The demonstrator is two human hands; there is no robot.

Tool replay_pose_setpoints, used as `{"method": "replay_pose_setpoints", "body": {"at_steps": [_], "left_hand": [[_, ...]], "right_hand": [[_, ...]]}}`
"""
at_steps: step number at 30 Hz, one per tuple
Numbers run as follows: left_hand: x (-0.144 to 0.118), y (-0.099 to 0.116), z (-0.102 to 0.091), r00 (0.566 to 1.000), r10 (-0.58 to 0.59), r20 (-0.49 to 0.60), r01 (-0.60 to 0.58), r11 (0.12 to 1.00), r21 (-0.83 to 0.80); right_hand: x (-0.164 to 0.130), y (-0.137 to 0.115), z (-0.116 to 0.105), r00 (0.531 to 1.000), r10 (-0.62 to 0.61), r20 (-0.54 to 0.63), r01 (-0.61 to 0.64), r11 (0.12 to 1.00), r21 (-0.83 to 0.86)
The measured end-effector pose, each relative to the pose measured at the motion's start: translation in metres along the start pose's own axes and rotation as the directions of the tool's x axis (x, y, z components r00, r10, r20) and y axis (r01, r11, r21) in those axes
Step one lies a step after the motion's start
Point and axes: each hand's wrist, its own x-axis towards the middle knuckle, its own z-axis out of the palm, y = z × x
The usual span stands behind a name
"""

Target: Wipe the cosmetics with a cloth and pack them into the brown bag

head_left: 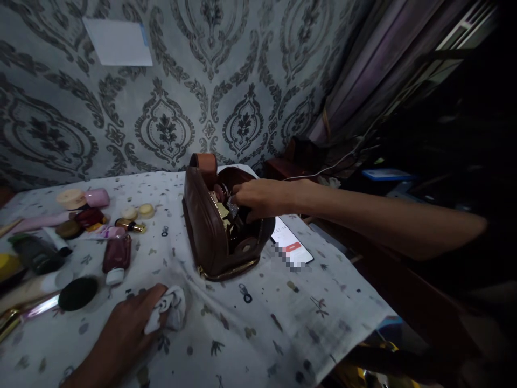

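Observation:
A brown toiletry bag (208, 226) stands unzipped on the cloth-covered table, with several items inside. My right hand (258, 198) reaches over its right rim into the opening. The fingers are curled down and partly hidden, close to a glittery silver item (232, 207); what they grip cannot be made out. Closer to me, my left hand (131, 323) rests on the tablecloth, closed around a crumpled white cloth (172, 310). A dark oval-headed brush (78, 293) lies to the left of that hand.
Several cosmetics lie on the left, among them a dark red bottle (117, 254), a dark green bottle (36, 253) and a lipstick (131, 224). A lit phone (291, 242) lies right of the bag. The tablecloth (299, 323) ends at the right edge.

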Motion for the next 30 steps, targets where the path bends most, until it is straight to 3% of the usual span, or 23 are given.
{"method": "replay_pose_setpoints", "body": {"at_steps": [4,9,13,16,18,21,24,26,28,30], "left_hand": [[0.0,0.0,0.001,0.999,0.036,-0.032,-0.036,0.999,0.004],[0.001,0.003,-0.001,1.0,-0.016,0.005,0.016,1.0,0.007],[0.002,0.005,-0.003,1.0,-0.009,0.005,0.009,1.0,0.022],[0.004,0.007,-0.005,0.998,-0.025,0.061,0.022,0.999,0.043],[0.005,0.009,-0.008,0.991,-0.054,0.12,0.048,0.997,0.059],[0.006,0.012,-0.012,0.977,-0.089,0.194,0.075,0.994,0.074],[0.007,0.015,-0.015,0.96,-0.111,0.256,0.102,0.994,0.051],[0.008,0.016,-0.016,0.953,-0.127,0.275,0.12,0.992,0.042],[0.008,0.017,-0.017,0.95,-0.147,0.275,0.139,0.989,0.049],[0.008,0.017,-0.018,0.951,-0.155,0.267,0.147,0.988,0.049]], "right_hand": [[0.0,-0.009,0.001,0.996,0.002,-0.094,-0.002,1.0,0.002],[0.005,-0.024,0.011,0.984,-0.083,-0.156,0.08,0.997,-0.021],[-0.002,-0.029,0.002,0.974,0.047,-0.221,-0.046,0.999,0.01],[-0.014,-0.037,-0.005,0.91,0.186,-0.369,-0.155,0.982,0.112],[-0.022,-0.048,-0.004,0.85,0.231,-0.473,-0.157,0.969,0.191],[-0.032,-0.071,0.01,0.799,0.204,-0.565,-0.041,0.957,0.288],[-0.034,-0.101,0.031,0.774,0.04,-0.632,0.211,0.925,0.316],[-0.029,-0.121,0.045,0.69,-0.033,-0.723,0.36,0.882,0.304],[-0.021,-0.14,0.058,0.635,-0.036,-0.771,0.446,0.832,0.329],[-0.011,-0.157,0.067,0.623,0.017,-0.782,0.496,0.764,0.411]]}}
